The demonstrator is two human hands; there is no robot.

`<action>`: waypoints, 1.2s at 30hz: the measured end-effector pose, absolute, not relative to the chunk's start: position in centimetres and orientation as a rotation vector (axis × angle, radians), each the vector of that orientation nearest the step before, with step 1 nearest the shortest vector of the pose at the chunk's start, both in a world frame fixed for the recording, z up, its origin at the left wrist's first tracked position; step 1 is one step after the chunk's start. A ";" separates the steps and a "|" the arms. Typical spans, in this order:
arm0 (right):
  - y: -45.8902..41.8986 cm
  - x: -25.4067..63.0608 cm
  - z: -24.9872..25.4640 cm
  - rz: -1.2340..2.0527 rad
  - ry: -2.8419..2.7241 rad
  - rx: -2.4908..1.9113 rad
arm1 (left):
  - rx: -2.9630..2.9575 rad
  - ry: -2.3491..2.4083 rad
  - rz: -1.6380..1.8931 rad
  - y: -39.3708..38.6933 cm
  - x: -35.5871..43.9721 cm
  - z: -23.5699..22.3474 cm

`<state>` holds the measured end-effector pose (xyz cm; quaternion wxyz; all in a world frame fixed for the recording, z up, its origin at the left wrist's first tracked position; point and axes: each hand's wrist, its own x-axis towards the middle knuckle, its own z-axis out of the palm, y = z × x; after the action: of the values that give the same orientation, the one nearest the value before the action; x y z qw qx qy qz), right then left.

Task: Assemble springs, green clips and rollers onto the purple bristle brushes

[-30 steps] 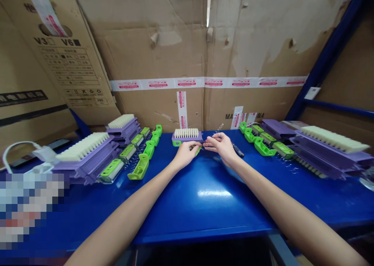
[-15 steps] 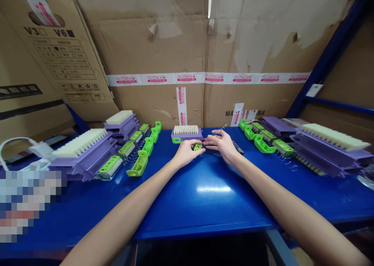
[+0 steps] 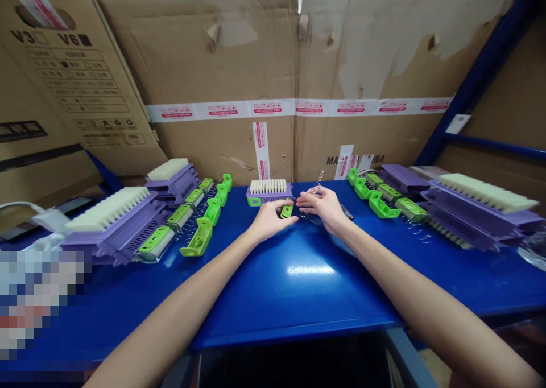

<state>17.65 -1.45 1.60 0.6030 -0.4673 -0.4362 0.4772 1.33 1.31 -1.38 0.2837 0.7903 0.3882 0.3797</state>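
Note:
At the middle of the table, my left hand (image 3: 269, 222) is closed on a small green part (image 3: 286, 211) with a dark side, held between thumb and fingers. Close on its right, my right hand (image 3: 326, 207) has its fingers drawn together in a pinch. What those fingertips hold, if anything, is too small to make out. Thin coiled springs (image 3: 321, 177) show just behind the right hand, and a dark object (image 3: 347, 211) lies partly hidden beside it. Beyond my left hand sits a purple brush head (image 3: 268, 190) with cream bristles and a green end.
On the left stand purple brush pieces (image 3: 111, 217), green-topped metal blocks (image 3: 157, 240), springs and green brackets (image 3: 197, 241). Similar brackets (image 3: 384, 206), blocks (image 3: 410, 210) and purple brush parts (image 3: 482, 206) lie on the right. Cardboard (image 3: 222, 64) walls the back of the blue table (image 3: 298, 302).
The green part in my left hand has turned, showing more of its green face. My right hand's fingers have come from spread to pinched. The whole view has shifted slightly.

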 end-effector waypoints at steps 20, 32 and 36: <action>-1.7 17.7 1.0 1.245 -0.926 -1.091 | 2.448 0.999 1.128 0.7 1.8 -1.2; -2.2 17.4 1.7 1.233 -1.039 -1.063 | 2.362 1.059 1.200 0.7 1.6 -0.9; -2.3 17.3 1.6 1.225 -1.112 -0.989 | 2.326 1.071 1.222 0.9 1.6 -0.9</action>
<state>17.35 -2.33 1.58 0.5704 -0.4213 -0.4739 0.5221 1.61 0.86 -0.89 0.1518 0.8103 0.3732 0.4256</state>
